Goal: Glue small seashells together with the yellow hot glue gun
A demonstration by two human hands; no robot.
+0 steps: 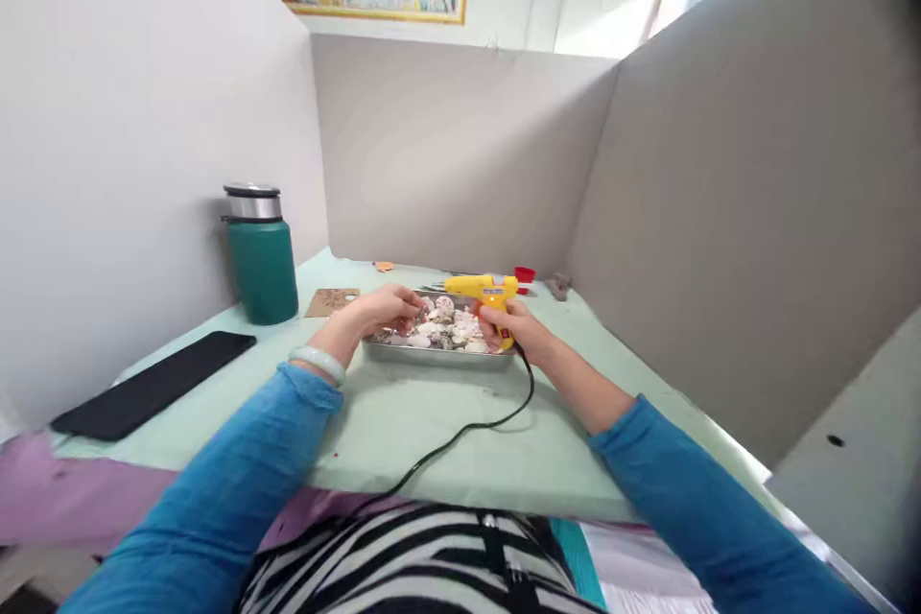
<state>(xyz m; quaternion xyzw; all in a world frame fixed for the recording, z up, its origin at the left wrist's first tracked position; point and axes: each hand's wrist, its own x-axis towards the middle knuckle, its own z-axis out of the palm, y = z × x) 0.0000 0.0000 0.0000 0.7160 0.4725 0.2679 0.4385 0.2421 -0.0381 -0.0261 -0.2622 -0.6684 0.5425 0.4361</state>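
Note:
A metal tray [438, 357] full of pale and mottled shells [447, 331] lies in the middle of the table. My left hand [392, 307] is over the tray's left part, fingertips pinched together among the shells; whatever they hold is too small to make out. In my right hand [514, 326] is a yellow glue gun [479, 287], held by its handle above the tray's right end, its nozzle pointing left towards the space behind my left hand. A black cord runs from the handle down to the table's front edge.
A green bottle [263, 271] and a black flat pad [154, 386] stand and lie at the left. Behind my left hand is a brown board [331, 301]. A red cup [525, 278] and a grey lump [557, 286] sit at the back right. Grey partitions [460, 153] enclose the table.

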